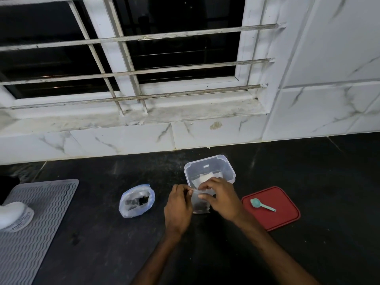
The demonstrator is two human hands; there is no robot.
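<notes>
A small clear plastic pouch (200, 204) with dark contents in its lower part is held between both hands above the black counter. My left hand (177, 204) pinches its top left edge. My right hand (221, 197) pinches its top right, thumb across the front. Right behind them stands a clear square plastic container (209, 165) with a white packet inside. A red lid (281, 214) lies to the right, and a small teal spoon (262, 204) rests on it.
An open zip bag (136, 200) with dark contents lies left of my hands. A grey ribbed mat (39, 223) covers the counter's left side, with a white jar (14, 215) on it. A tiled wall and a barred window rise behind.
</notes>
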